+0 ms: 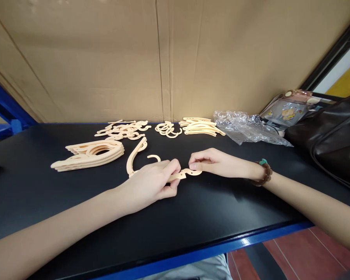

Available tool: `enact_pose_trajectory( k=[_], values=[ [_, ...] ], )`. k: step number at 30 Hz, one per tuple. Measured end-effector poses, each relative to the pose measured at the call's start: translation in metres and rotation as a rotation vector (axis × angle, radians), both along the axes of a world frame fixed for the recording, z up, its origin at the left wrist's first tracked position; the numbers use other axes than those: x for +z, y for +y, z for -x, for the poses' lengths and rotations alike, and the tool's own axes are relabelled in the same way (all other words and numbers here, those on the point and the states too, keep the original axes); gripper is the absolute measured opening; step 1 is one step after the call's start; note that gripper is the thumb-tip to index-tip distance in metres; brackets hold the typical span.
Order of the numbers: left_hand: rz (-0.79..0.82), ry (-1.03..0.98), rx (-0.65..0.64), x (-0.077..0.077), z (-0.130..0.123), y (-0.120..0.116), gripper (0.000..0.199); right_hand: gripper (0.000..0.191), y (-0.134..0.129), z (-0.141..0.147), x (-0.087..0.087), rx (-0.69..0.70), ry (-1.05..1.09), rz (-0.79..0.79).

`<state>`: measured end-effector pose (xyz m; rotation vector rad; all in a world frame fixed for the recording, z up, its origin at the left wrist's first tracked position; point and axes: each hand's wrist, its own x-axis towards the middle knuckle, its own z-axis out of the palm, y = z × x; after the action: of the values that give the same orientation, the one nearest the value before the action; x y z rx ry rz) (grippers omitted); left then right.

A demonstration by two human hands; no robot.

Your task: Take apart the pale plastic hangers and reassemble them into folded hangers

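My left hand (154,179) is closed around an arm of a beige plastic folding clothes hanger (132,157). The hanger's other arm slants up to the left of that hand, and a hook (154,157) rises behind the knuckles; much of the middle is hidden. Out of the left fingers juts the arm's end, meeting a small curved end piece (195,173) with a hole in it. Between thumb and fingers, my right hand (211,161) pinches this curved piece. Whether the two parts are joined or only touching, I cannot tell.
A stack of beige hangers (90,160) lies on the black table (175,229) at left. Behind are piles of curved pieces (122,130), hooks (167,129) and straight arms (201,126). Clear plastic bags (247,126) and a dark leather bag (329,140) sit at right, cardboard (105,58) behind.
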<state>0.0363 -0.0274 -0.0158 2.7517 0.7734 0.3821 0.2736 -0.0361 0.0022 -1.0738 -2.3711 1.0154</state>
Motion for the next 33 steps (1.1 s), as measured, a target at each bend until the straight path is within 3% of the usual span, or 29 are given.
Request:
enact_pose_trajectory(
  k=[10, 19, 33],
  values=[
    [0.145, -0.006, 0.005, 0.003, 0.002, 0.001, 0.027, 0.036, -0.003, 0.0, 0.006, 0.108, 0.056, 0.121],
    [0.169, 0.046, 0.023, 0.008, 0.002, -0.003, 0.025, 0.042, -0.014, 0.004, 0.013, 0.186, 0.045, 0.337],
    [0.214, 0.08, -0.027, 0.008, 0.001, -0.003, 0.025, 0.045, -0.013, 0.007, 0.016, 0.239, 0.029, 0.472]
  ],
)
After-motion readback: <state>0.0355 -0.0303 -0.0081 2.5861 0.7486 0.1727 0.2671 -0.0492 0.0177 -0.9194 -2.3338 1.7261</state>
